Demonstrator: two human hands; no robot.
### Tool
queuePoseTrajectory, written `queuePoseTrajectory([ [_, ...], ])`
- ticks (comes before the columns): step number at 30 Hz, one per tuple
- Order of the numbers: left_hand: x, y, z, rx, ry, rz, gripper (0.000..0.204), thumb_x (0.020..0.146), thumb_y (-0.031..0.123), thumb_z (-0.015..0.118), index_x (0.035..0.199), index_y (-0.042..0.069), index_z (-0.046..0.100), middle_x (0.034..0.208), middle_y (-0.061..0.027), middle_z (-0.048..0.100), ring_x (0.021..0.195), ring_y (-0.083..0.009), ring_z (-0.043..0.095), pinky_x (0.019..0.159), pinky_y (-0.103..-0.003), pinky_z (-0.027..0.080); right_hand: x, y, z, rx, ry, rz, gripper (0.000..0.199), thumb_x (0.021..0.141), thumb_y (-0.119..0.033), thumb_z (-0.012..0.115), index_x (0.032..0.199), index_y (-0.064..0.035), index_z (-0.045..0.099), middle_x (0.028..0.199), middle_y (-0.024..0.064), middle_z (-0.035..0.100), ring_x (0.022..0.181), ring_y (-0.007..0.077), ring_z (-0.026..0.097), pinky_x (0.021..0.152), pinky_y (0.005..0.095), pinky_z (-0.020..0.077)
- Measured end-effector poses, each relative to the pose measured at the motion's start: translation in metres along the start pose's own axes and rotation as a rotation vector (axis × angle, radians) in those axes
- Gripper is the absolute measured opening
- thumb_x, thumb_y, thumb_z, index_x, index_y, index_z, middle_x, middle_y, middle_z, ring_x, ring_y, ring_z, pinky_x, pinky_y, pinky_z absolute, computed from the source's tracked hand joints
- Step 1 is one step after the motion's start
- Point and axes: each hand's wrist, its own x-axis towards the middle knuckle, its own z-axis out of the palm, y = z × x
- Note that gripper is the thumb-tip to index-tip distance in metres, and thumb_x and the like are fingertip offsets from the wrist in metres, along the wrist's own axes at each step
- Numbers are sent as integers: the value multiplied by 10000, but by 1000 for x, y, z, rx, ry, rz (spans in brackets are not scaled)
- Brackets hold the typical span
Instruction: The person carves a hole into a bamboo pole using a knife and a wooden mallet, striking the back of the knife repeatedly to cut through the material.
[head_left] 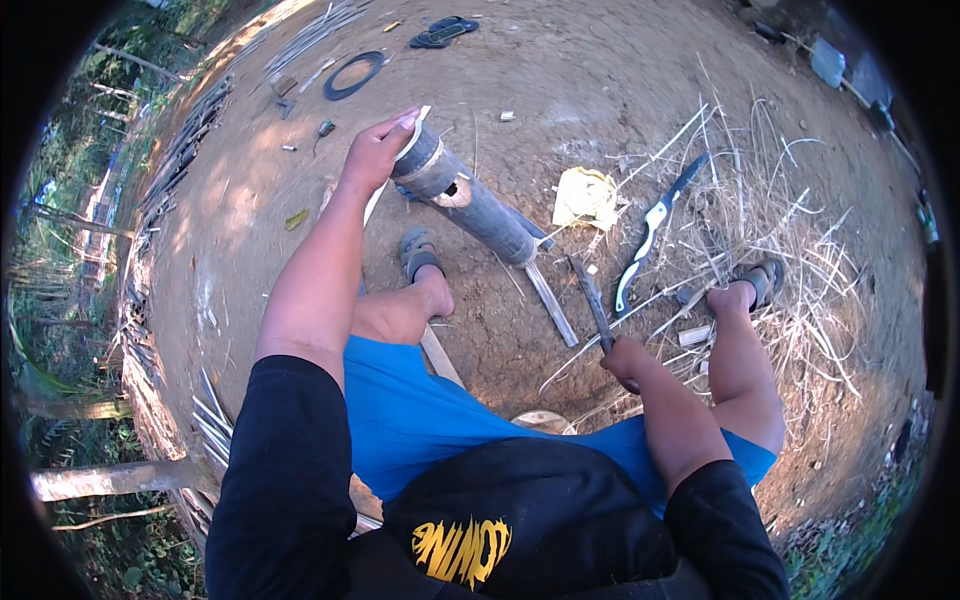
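My left hand [376, 152] is closed over the upper left end of a thick dark grey bamboo tube [487, 222], which slants down to the right. A pale-edged hole is cut in the tube's side near my hand, and a light strip shows at its rim by my fingertips. My right hand [630, 362] grips the handle of a knife [588, 291], its dark blade pointing up and away toward the tube's lower end, apart from it. A flat wooden stick [552, 305] sticks out below that end.
A saw with a white and dark handle [645, 245] lies on the dirt, right of a crumpled yellowish bag [586, 198]. Pale shavings [790, 270] heap around my right foot. Farther off are a black hose coil [353, 76] and dark slippers [444, 32]. Poles [175, 170] line the left.
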Motion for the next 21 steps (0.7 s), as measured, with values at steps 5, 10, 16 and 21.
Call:
queuePoseTrajectory([
  [5,2,-2,-1,16,-9,16,430,1006,323,619,1284,-3,659,1397,-100,610,1320,-173,520,1117,-291,353,-7,-5,-6,-18,15,-6,420,775,-326,696,995,31,727,1058,253,708,976,379,703,866,431,568],
  [10,4,-5,-2,50,-38,25,517,1011,399,591,1351,9,613,1424,-115,586,1340,-192,506,1130,-303,335,-12,-9,-10,-10,11,28,416,775,-333,699,985,25,734,1061,247,710,977,376,703,864,431,568],
  [16,2,-3,-2,67,-42,36,499,1016,386,585,1337,5,624,1420,-112,590,1331,-186,512,1122,-298,341,-9,-9,-9,-18,4,29,417,774,-342,707,992,12,737,1072,250,706,1014,373,691,896,433,556],
  [21,2,-4,-3,73,-32,18,480,1024,369,576,1320,-4,634,1410,-105,599,1304,-172,528,1110,-291,350,-10,-8,-11,9,-23,24,446,772,-341,715,1045,12,712,1087,245,703,1016,379,689,896,434,551],
])
